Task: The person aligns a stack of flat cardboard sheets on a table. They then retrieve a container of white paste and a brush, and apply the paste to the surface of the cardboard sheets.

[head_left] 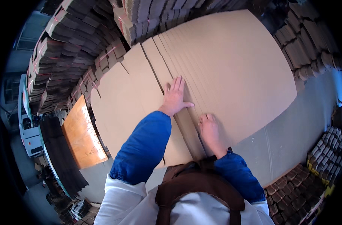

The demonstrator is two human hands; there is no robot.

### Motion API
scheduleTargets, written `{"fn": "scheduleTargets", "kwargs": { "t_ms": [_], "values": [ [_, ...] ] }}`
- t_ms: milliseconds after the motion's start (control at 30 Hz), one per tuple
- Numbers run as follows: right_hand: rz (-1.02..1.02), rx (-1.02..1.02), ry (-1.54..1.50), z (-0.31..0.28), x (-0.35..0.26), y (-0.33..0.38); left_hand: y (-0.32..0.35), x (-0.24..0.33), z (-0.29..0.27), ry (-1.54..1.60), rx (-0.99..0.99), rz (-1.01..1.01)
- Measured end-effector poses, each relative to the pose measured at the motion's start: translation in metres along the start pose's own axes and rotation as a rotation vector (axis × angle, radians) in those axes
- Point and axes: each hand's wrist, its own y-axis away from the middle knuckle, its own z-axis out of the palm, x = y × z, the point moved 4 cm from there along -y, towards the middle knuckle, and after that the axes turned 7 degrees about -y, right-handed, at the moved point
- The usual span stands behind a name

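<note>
A large brown cardboard sheet [246,71] with several parallel creases lies before me. Left of it is a slotted cardboard panel [122,101], and a narrow folded strip [188,131] runs between the two. I cannot tell whether these are one piece. My left hand [174,98] presses flat on the strip area, fingers stretched and thumb out to the right. Nearer to me, my right hand [209,129] rests at the large sheet's left side by the strip. Its fingers are curled under, and whatever they may hold is hidden.
Below the cardboard is a grey surface [253,150]. An orange-brown board [82,133] lies at the left. Tied cardboard stacks [62,56] rise at the far left, with more stacked cardboard [306,41] at the far right and bundles [291,195] at the near right.
</note>
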Motion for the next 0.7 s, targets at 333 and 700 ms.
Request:
{"fn": "scheduleTargets", "kwargs": {
  "t_ms": [333, 700],
  "values": [
    [0.093, 0.025, 0.068, 0.008, 0.005, -0.019, 0.002, -0.004, 0.005, -0.002, -0.025, -0.023],
    [0.158, 0.013, 0.096, 0.012, 0.005, -0.020, 0.004, -0.010, 0.008, 0.061, -0.004, -0.010]
  ]
}}
